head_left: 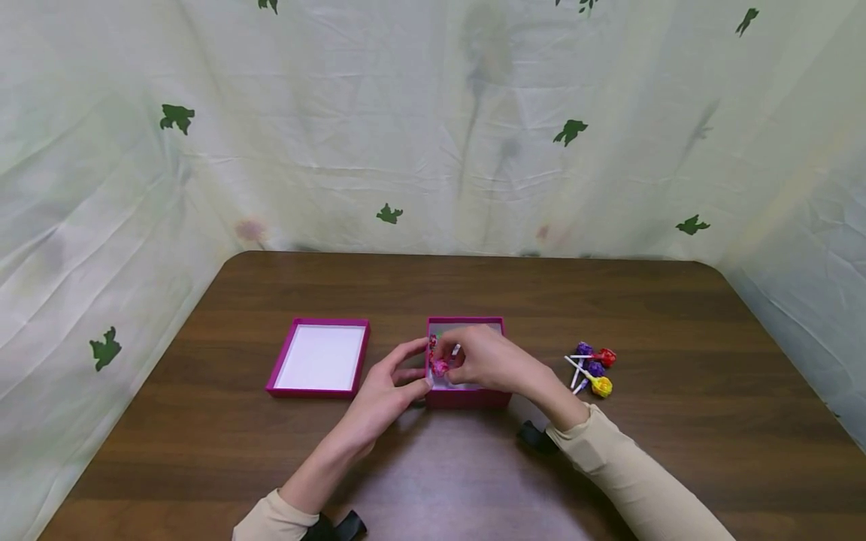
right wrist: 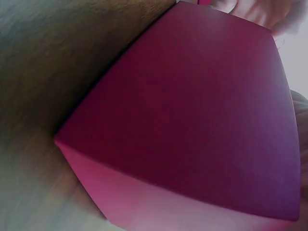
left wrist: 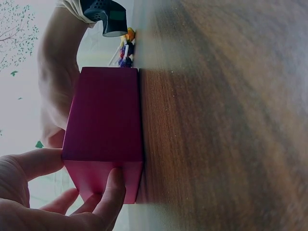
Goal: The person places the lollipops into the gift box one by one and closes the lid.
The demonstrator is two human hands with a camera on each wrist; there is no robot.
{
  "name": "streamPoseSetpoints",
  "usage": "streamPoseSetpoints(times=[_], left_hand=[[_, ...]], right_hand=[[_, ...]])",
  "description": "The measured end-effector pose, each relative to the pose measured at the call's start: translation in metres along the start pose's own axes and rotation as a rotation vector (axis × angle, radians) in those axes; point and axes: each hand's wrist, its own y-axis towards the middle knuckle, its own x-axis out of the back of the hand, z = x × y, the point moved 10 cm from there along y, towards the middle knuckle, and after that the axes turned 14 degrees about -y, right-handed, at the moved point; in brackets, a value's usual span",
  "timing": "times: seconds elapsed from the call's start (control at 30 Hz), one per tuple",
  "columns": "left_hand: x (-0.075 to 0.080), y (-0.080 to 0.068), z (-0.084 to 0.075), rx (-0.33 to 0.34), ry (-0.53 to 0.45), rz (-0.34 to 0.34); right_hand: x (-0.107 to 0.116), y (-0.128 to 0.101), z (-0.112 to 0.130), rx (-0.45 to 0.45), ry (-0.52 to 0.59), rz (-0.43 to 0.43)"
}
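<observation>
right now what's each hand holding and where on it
The left hand grips the pink box at its near left corner. The right hand pinches a lollipop over the box; where exactly cannot be told.

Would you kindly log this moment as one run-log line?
left hand: steadies magenta box | right hand: over box, holds pink lollipop | lid: left, open side up | lollipops: right of box

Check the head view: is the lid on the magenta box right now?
No, the lid lies upturned on the table, left of the open box, apart from it.
</observation>
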Motion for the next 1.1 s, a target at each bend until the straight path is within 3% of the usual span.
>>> streamPoseSetpoints(times=[0.67, 1.1], left_hand=[[-0.0006, 0.0006, -0.0003, 0.002, -0.004, -0.003], [-0.0007, 0.0006, -0.0005, -0.001, -0.001, 0.002]], right_hand=[[-0.0059, 0.004, 0.0054, 0.024, -0.133, 0.016], [-0.0044, 0.0028, 0.0062, 0.048, -0.089, 0.015]])
